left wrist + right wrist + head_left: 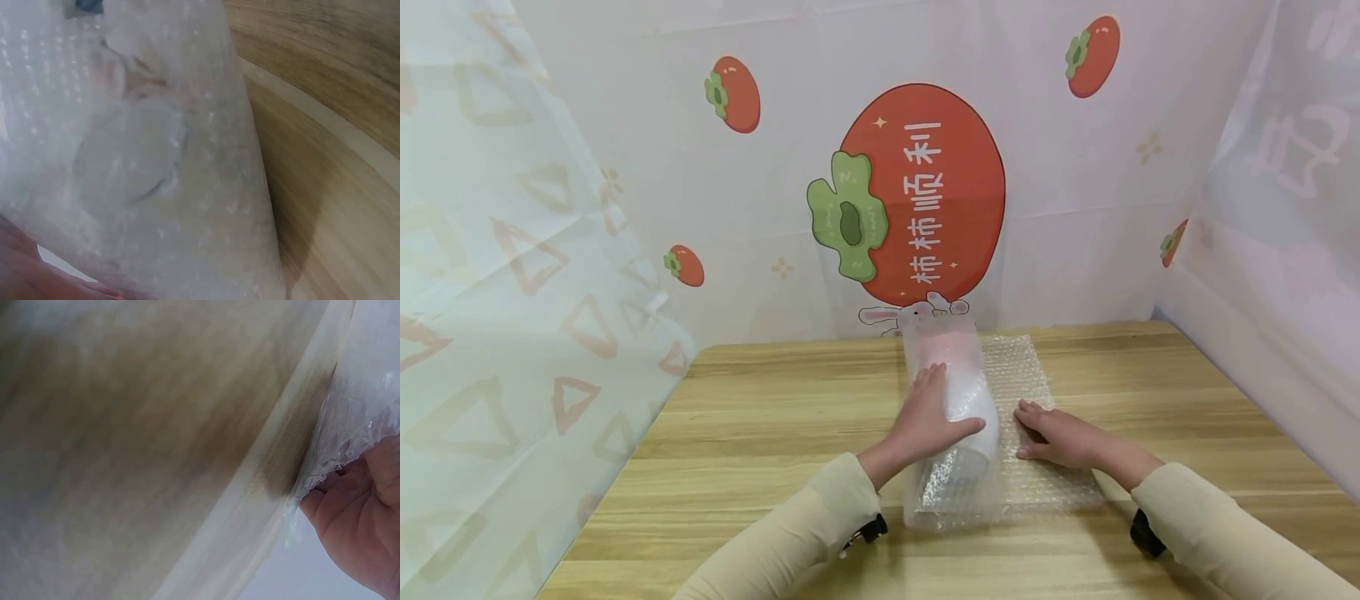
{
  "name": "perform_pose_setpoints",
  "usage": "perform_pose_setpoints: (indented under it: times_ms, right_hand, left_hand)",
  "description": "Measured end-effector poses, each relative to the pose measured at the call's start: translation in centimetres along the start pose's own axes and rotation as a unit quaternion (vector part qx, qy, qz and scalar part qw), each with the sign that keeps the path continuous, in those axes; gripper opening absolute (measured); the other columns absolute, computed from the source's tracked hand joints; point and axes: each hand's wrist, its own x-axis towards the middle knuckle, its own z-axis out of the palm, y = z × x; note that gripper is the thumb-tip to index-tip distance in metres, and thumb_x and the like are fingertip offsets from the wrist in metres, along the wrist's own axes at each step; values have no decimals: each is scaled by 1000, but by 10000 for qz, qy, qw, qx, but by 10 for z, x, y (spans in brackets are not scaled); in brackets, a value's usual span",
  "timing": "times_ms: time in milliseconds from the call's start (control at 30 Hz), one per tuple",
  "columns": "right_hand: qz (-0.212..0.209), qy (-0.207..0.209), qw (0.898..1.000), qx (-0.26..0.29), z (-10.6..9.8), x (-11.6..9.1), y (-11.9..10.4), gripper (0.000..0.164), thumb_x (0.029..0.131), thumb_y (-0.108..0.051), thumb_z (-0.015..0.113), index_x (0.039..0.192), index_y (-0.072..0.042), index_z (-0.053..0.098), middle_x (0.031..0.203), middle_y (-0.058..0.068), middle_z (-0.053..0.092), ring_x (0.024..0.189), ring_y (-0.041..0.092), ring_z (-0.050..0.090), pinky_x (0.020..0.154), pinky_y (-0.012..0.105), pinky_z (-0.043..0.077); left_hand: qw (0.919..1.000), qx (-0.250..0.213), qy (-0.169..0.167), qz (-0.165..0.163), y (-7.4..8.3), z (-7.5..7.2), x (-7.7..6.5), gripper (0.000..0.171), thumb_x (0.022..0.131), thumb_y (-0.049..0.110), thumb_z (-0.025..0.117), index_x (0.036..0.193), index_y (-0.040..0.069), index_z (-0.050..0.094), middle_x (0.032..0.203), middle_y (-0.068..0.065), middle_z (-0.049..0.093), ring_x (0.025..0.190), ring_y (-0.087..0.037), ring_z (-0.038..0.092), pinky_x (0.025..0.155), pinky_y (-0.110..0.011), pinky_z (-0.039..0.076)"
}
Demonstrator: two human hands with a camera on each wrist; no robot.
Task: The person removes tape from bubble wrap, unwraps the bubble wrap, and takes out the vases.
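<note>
A white, rounded, elongated item, with a pinkish section at its far end, lies inside layers of clear bubble wrap. My left hand rests on top of this bundle, thumb and fingers spread apart. Close up in the left wrist view, the bubble wrap shows a round outline through it. To the right, a flat part of the sheet extends over the table, and my right hand touches it with thumb and fingers apart. In the right wrist view, wrap partly covers the fingertips of the right hand.
The bundle lies on a wood-grain table. Behind it hangs a white backdrop printed with persimmons and a rabbit. Patterned cloth hangs at the left, and another pale cloth at the right.
</note>
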Motion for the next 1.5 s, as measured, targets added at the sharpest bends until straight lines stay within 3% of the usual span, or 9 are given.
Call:
perform_pose_setpoints:
  times_ms: [100,367,667,867,1133,1333,1500]
  right_hand:
    - [50,-22,10000,44,0,0,0,76,94,-38,62,141,16,36,146,38,27,135,52,25,106,61,25]
    - [118,-43,9999,13,-1,0,1,76,94,-38,62,141,15,36,146,37,28,135,52,26,105,62,25]
    - [169,-71,9998,41,-1,-1,-1,75,94,-37,62,142,15,35,147,37,27,135,52,25,106,63,24]
    - [136,-52,9999,10,-1,0,-2,74,95,-35,62,141,16,35,146,38,27,135,52,25,106,62,24]
    - [136,-48,9999,2,-1,0,-2,74,95,-35,63,141,16,36,146,38,27,135,52,26,106,62,24]
    - [123,-42,9999,-6,-1,0,-2,74,95,-35,62,141,16,36,146,38,28,135,52,26,105,63,24]
    - [128,-48,9999,-17,0,0,-1,76,95,-38,61,141,16,35,146,38,27,135,52,26,105,64,24]
  left_hand:
    - [9997,-250,7,61,-6,-3,-1,97,79,50,74,152,4,29,157,-15,25,144,-28,20,113,-46,23]
    - [9993,-298,45,229,-19,-8,-3,87,80,48,72,147,3,40,152,-18,32,139,-32,29,108,-50,30]
    - [9993,-220,-69,292,-29,-15,-7,89,81,50,70,146,-1,39,155,-17,29,143,-33,22,110,-53,25]
    - [9992,-72,-174,356,-31,-18,-7,93,81,53,68,148,-3,34,156,-14,27,145,-31,17,113,-49,20]
    - [9987,-1,-332,397,-33,-19,-6,96,82,55,66,153,4,26,159,-8,21,146,-28,12,114,-45,16]
    - [9968,164,-552,563,-31,-24,-4,93,84,52,66,151,1,29,159,-12,20,146,-28,13,114,-47,18]
    - [9961,329,-670,470,-28,-23,0,93,83,48,67,151,-3,27,159,-15,19,146,-28,14,114,-44,19]
